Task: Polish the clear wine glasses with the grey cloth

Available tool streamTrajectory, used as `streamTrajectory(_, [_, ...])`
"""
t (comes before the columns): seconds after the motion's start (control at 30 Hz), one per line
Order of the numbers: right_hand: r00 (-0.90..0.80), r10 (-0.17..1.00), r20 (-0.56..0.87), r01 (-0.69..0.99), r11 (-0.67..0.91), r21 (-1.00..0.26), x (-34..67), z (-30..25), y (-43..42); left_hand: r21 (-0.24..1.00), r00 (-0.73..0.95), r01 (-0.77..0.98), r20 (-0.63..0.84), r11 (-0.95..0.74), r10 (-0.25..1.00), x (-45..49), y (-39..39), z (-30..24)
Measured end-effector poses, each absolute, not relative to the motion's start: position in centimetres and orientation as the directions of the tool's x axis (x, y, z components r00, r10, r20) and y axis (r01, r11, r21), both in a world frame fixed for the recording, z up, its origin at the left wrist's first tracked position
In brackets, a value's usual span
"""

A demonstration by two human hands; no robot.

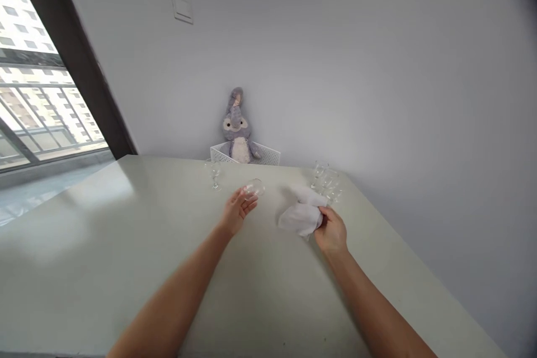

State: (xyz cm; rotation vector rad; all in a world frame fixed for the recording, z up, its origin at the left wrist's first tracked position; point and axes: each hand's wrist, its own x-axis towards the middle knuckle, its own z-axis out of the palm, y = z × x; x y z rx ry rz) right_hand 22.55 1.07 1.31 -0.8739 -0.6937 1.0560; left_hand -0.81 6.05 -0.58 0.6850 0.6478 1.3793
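Note:
My left hand grips a clear stemmed glass above the table, its bowl tipped toward the right. The stem is mostly hidden by my fingers. In my right hand a white cloth is bunched, its loose folds hanging to the left. A gap separates the cloth from the held glass. Beyond my left hand one stemmed glass stands upright on the table. Several clear glasses are grouped past my right hand, overlapping so that each is hard to make out.
The pale table meets a grey wall at the back. A purple plush toy sits in a white perforated basket at the far edge. Left of the table is a dark-framed window; a switch is on the wall.

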Motion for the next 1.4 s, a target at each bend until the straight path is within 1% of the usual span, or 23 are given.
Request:
streamTrajectory(0.07, [0.332, 0.928, 0.171, -0.276, 0.269, -0.923, 21.9, 1.6, -0.2, 0.792, 0.114, -0.608, 0.018, 0.055, 0.993, 1.1, 5.1, -0.7])
streamTrajectory(0.1, [0.262, 0.939, 0.223, -0.189, 0.276, -0.942, 21.3, 1.6, -0.8, 0.804, 0.131, -0.592, 0.028, 0.056, 0.991, 1.9, 4.6, -0.8])
streamTrajectory(0.17, [0.045, 0.953, 0.298, -0.036, 0.3, -0.953, 19.8, 1.6, -1.7, 0.825, 0.168, -0.562, 0.048, 0.055, 0.985, 2.9, 3.8, -0.7])
streamTrajectory(0.23, [-0.158, 0.935, 0.318, 0.064, 0.331, -0.942, 18.7, 1.4, -2.0, 0.849, 0.198, -0.527, 0.074, 0.042, 0.977, 3.3, 3.2, -0.5])
streamTrajectory(0.33, [-0.287, 0.924, 0.253, 0.03, 0.273, -0.962, 18.3, 0.8, -1.5, 0.899, 0.251, -0.437, 0.127, -0.005, 0.96, 3.4, 2.6, -0.2])
streamTrajectory(0.5, [-0.399, 0.91, 0.112, -0.095, 0.08, -0.992, 19.7, -0.6, -0.1, 0.981, 0.4, -0.179, 0.14, -0.073, 0.906, 3.3, 2.3, -0.4])
streamTrajectory(0.57, [-0.393, 0.918, 0.052, -0.224, -0.041, -0.974, 20.1, -0.8, 0.3, 0.981, 0.415, -0.091, 0.192, -0.169, 0.889, 3.1, 2.3, -0.2])
streamTrajectory(0.63, [-0.363, 0.932, -0.003, -0.361, -0.144, -0.922, 20.2, -0.6, 0.3, 0.963, 0.426, -0.053, 0.261, -0.265, 0.866, 2.8, 2.3, 0.3])
streamTrajectory(0.7, [-0.379, 0.925, -0.018, -0.375, -0.171, -0.911, 19.9, -0.3, -0.2, 0.959, 0.42, -0.052, 0.273, -0.278, 0.866, 2.6, 2.3, 0.7])
streamTrajectory(0.73, [-0.403, 0.915, -0.004, -0.318, -0.144, -0.937, 19.7, -0.2, -0.5, 0.967, 0.404, -0.061, 0.25, -0.247, 0.88, 2.5, 2.3, 0.9])
streamTrajectory(0.8, [-0.42, 0.905, 0.061, -0.088, 0.026, -0.996, 19.1, 0.0, -1.4, 0.986, 0.382, -0.069, 0.167, -0.152, 0.909, 2.5, 2.4, 0.9])
streamTrajectory(0.87, [-0.374, 0.913, 0.161, 0.191, 0.246, -0.95, 18.7, 0.0, -1.9, 0.996, 0.386, -0.037, 0.087, -0.078, 0.918, 2.6, 2.6, 0.5])
streamTrajectory(0.9, [-0.335, 0.922, 0.195, 0.273, 0.293, -0.916, 18.6, 0.0, -2.0, 0.998, 0.391, -0.005, 0.063, -0.066, 0.918, 2.7, 2.7, 0.2])
streamTrajectory(0.93, [-0.294, 0.934, 0.2, 0.302, 0.29, -0.908, 18.6, 0.1, -1.9, 0.997, 0.388, 0.025, 0.062, -0.078, 0.92, 2.8, 2.8, -0.1])
streamTrajectory(1.0, [-0.234, 0.962, 0.138, 0.232, 0.193, -0.953, 18.8, 0.2, -1.5, 0.988, 0.363, 0.039, 0.129, -0.153, 0.923, 3.0, 2.7, -0.4])
streamTrajectory(1.07, [-0.199, 0.979, 0.037, 0.033, 0.045, -0.998, 19.1, 0.3, -1.0, 0.971, 0.371, -0.018, 0.226, -0.237, 0.9, 3.2, 2.4, -0.4])
streamTrajectory(1.13, [-0.19, 0.982, -0.023, -0.164, -0.055, -0.985, 19.2, 0.5, -0.8, 0.956, 0.401, -0.096, 0.293, -0.278, 0.868, 3.4, 2.0, 0.0])
streamTrajectory(1.17, [-0.197, 0.979, -0.043, -0.232, -0.089, -0.969, 19.1, 0.5, -0.9, 0.953, 0.4, -0.12, 0.301, -0.277, 0.865, 3.5, 1.9, 0.2])
streamTrajectory(1.2, [-0.211, 0.976, -0.047, -0.246, -0.099, -0.964, 19.0, 0.5, -1.1, 0.956, 0.389, -0.132, 0.294, -0.263, 0.873, 3.5, 1.8, 0.4])
streamTrajectory(1.23, [-0.217, 0.976, -0.022, -0.194, -0.065, -0.979, 18.8, 0.4, -1.4, 0.962, 0.373, -0.137, 0.272, -0.237, 0.887, 3.6, 1.7, 0.5])
streamTrajectory(1.3, [-0.195, 0.976, 0.098, 0.017, 0.103, -0.995, 18.4, 0.3, -2.0, 0.976, 0.357, -0.138, 0.207, -0.168, 0.911, 3.7, 1.7, 0.4])
streamTrajectory(1.37, [-0.148, 0.958, 0.246, 0.227, 0.275, -0.934, 18.3, 0.1, -2.3, 0.986, 0.365, -0.105, 0.161, -0.131, 0.917, 3.8, 1.8, 0.0])
streamTrajectory(1.4, [-0.124, 0.952, 0.279, 0.287, 0.303, -0.909, 18.4, 0.0, -2.2, 0.987, 0.362, -0.054, 0.16, -0.151, 0.918, 3.8, 1.8, -0.1])
